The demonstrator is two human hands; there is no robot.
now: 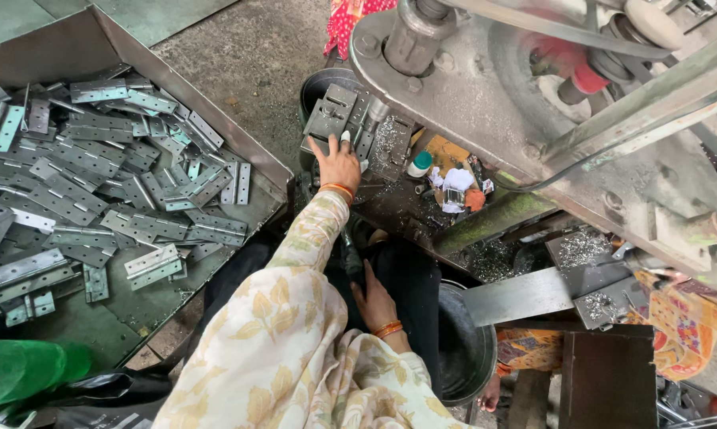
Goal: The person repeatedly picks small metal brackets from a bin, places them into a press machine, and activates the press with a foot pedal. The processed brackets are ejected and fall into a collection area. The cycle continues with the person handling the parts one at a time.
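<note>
Largest in view is the grey press machine, its heavy frame and wheel filling the upper right above our knees. To our left sits a big sheet-metal tray, and it holds a deep, untidy heap of flat metal hinges, which we judge to be stock yet to be handled; most of the work seems to lie ahead, though we cannot tell worked pieces from unworked ones. A dark round bucket stands by our right knee (its contents are not visible), and metal chips lie scattered over the machine bed.

Our left hand reaches forward to the bed and rests on a hinge piece lying open among the fixture plates under the machine head; the fingers are spread over its near edge, pressing or steadying rather than clamped around it. Our right hand lies low against our dark trousers, close to a dark handle; we cannot tell whether its fingers grip anything. A small green-capped bottle stands on the bed nearby.
</note>
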